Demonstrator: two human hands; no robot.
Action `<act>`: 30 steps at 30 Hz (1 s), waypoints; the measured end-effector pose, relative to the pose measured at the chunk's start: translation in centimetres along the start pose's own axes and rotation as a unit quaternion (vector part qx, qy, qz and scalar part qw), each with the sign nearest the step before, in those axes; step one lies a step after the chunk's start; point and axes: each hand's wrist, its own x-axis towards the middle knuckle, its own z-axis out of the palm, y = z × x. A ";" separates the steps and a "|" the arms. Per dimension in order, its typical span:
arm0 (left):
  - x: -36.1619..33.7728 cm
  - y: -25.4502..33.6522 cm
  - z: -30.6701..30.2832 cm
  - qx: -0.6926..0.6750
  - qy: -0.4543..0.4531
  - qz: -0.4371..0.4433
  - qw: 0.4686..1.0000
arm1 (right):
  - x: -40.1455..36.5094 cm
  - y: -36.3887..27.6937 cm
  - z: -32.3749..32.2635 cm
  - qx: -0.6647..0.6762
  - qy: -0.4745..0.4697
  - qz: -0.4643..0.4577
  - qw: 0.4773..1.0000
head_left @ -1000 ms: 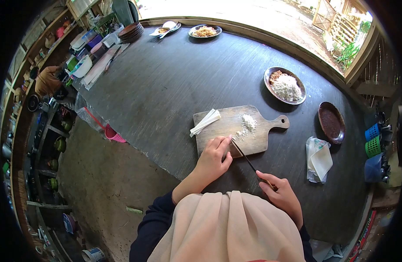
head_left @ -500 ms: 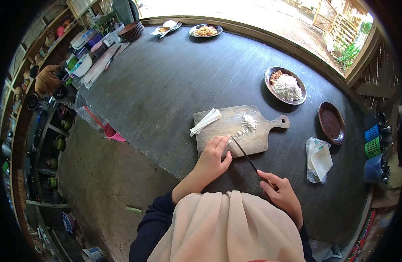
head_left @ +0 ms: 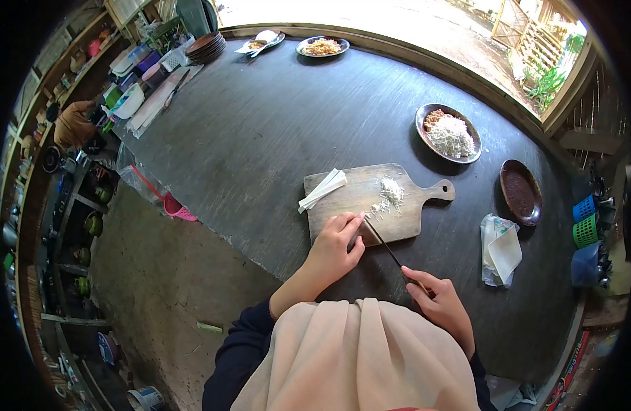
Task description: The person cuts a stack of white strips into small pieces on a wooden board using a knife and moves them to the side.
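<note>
Table (head_left: pixel 274 137) dark grey; cutting board (head_left: pixel 356 198) light wood; shreds (head_left: pixel 389 192) white; sleeves (head_left: pixel 247 342) navy; baskets (head_left: pixel 585 219) blue, green.

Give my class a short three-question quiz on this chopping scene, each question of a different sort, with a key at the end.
1. True or false: the right hand grips the knife while the left hand rests on the cutting board.
2. Where do the white strips lie? A. on the board's far-left corner; B. on the floor; C. in the right hand.
3. Short answer: what lies on the board between the strips and its handle?

Key: 1 true. 2 A. 3 a small pile of fine white shreds.
</note>
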 end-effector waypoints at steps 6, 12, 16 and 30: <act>-0.1 -0.1 0.2 0.005 0.000 0.002 1.000 | 0.0 0.2 0.0 0.005 0.002 0.001 1.000; -0.1 -0.1 0.1 0.003 0.000 0.004 1.000 | 0.0 0.3 0.0 0.005 0.001 0.006 1.000; 0.0 -0.1 0.2 0.004 0.001 0.007 1.000 | 0.0 0.2 0.0 0.014 0.001 0.008 1.000; 0.0 0.1 0.1 0.007 -0.007 0.000 1.000 | 0.2 1.0 -0.6 0.013 -0.029 -0.002 0.999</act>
